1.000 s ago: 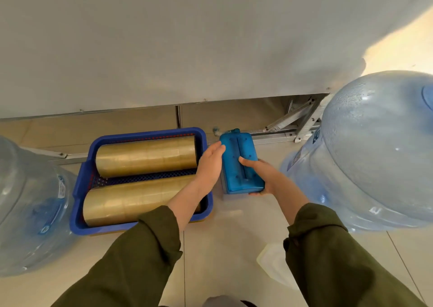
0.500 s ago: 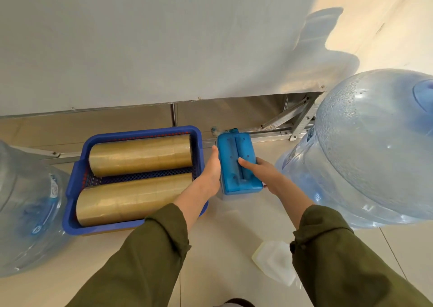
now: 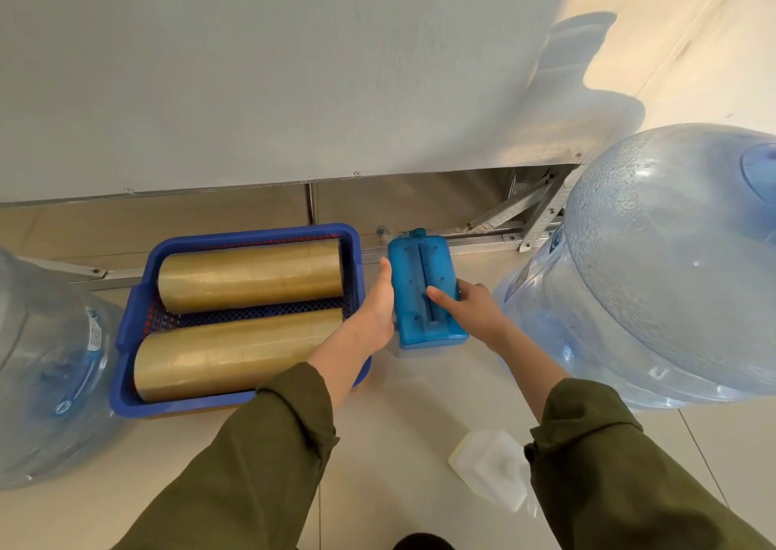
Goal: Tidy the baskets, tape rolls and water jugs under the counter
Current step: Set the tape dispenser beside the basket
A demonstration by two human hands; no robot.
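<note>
A flat blue plastic block (image 3: pixel 424 293) with a groove down its middle lies on the floor at the counter's lower edge. My left hand (image 3: pixel 378 302) presses against its left side and my right hand (image 3: pixel 470 312) grips its right side, thumb on top. Left of it stands a blue basket (image 3: pixel 126 339) holding two long rolls of tan tape (image 3: pixel 252 276), lying side by side. A large clear water jug (image 3: pixel 672 264) stands at the right and another jug (image 3: pixel 50 364) at the left edge.
The white counter panel (image 3: pixel 294 79) hangs above, with a gap and a metal frame (image 3: pixel 516 218) beneath it. A white plastic piece (image 3: pixel 491 465) lies on the tiled floor near my right sleeve.
Both hands stay on the blue block, which sits a touch closer to the counter frame. The view has shifted slightly.
</note>
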